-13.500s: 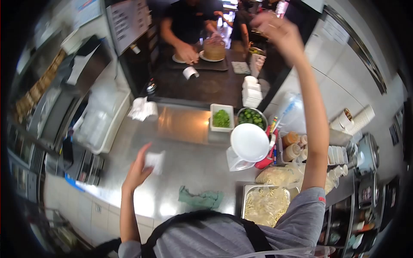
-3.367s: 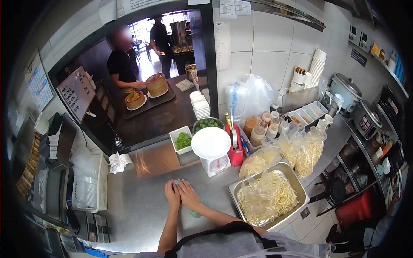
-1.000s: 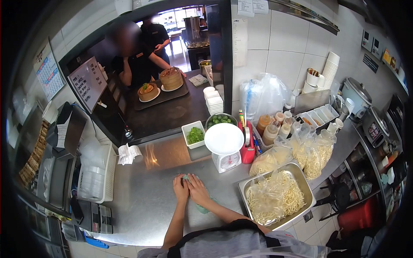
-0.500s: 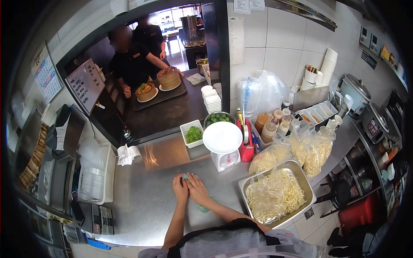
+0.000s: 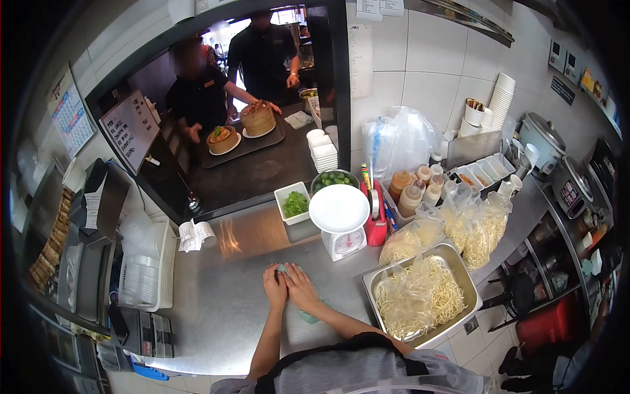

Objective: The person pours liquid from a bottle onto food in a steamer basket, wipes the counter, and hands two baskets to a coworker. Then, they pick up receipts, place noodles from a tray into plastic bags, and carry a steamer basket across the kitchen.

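Note:
A crumpled pale green cloth (image 5: pixel 308 316), possibly thin plastic, lies on the steel counter (image 5: pixel 216 282) beneath my hands. My right hand (image 5: pixel 300 287) rests flat on it, fingers stretched forward and slightly apart. Close against it on the left, my left hand (image 5: pixel 274 286) has its fingers bent round the cloth's far end, which shows between the two hands. Just beyond them stands a white kitchen scale (image 5: pixel 344 243) with a round white pan (image 5: pixel 339 209).
Right of my arms sits a steel tray (image 5: pixel 471 289) of noodles, with bagged noodles (image 5: pixel 482 243) behind. A white basket (image 5: pixel 167 262) holds lids at left. Past the pass window, two co-workers (image 5: pixel 203 98) (image 5: pixel 262 59) stand by a tray (image 5: pixel 279 138) with bamboo steamers.
Beyond the window, the rear co-worker has come closer and shifted right. The other co-worker's hand beside the steamers has moved slightly. My hands show almost no movement.

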Demonstrator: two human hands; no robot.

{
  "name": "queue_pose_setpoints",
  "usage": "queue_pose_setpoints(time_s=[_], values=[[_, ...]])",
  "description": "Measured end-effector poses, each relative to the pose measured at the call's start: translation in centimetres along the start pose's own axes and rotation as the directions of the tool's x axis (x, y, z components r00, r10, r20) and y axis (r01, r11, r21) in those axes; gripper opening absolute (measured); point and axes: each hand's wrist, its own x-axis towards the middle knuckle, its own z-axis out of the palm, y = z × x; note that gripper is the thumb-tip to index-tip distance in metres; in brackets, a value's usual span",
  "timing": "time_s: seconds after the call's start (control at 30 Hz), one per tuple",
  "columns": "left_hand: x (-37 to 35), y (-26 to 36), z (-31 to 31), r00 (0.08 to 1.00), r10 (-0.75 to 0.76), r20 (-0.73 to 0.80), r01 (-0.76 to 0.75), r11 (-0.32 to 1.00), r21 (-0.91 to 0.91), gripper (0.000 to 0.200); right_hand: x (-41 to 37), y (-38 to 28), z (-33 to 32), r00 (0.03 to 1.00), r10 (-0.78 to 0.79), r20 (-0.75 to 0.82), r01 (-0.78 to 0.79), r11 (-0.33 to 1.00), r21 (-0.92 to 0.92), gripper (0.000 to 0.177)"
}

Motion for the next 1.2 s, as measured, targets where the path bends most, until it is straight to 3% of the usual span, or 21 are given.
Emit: queue_pose_setpoints(time_s=[1.2], values=[[0.07, 0.09, -0.03, 1.0, -0.006, 0.005, 0.006, 1.0, 0.004, 0.021, 0.13, -0.16, -0.51, 1.0, 0.001, 0.008, -0.001, 1.0, 0.011, 0.047]])
